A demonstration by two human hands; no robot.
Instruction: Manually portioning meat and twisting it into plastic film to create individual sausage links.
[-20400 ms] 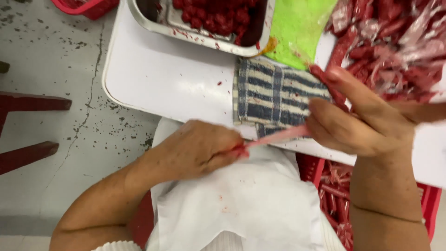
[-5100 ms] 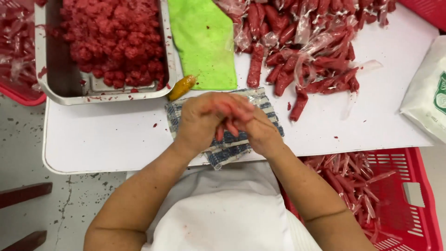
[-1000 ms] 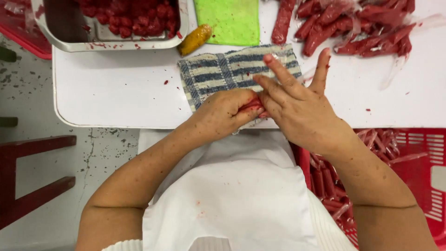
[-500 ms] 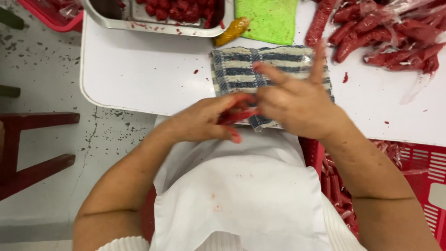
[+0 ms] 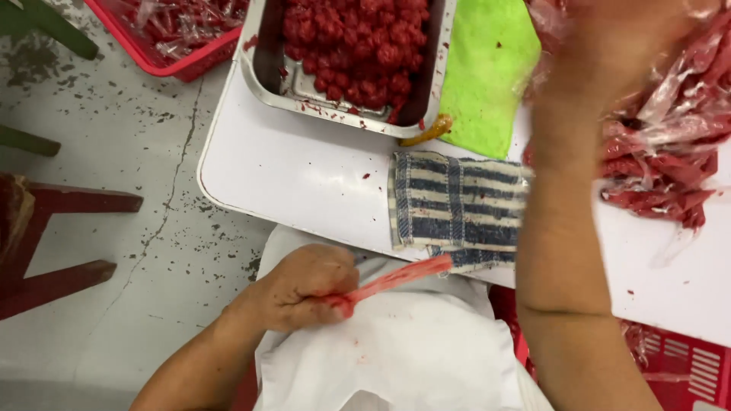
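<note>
The left hand [image 5: 308, 285] was closed in a fist on an emptied red casing [image 5: 396, 278], a thin stretched strip that ran from the grip toward the edge of the desk [image 5: 304, 175] and ended just at the near hem of the blue-and-white striped cloth [image 5: 457, 205]. Half a second earlier both hands had been pressed together over that cloth, working the red piece between them; now they had come apart, and the left one had dropped below the desk edge, above the white apron [image 5: 396, 358]. The right hand [image 5: 609, 46] had risen far from the left grip, up to the heap of red sausages in clear wrappers [image 5: 662, 144] at the far right; it was blurred, and whether it was open or closed on anything could not be told. The split suggested that one piece was finished, with only its skin left in the left fist, while the other hand was at the heap. Beyond the cloth lay a green cloth [image 5: 483, 76], a small yellow-orange tool [image 5: 430, 131] touching its near corner, and a metal tray [image 5: 263, 76] piled with red meat pieces [image 5: 358, 46]. Further out sat a red basket [image 5: 171, 57] on the floor
</note>
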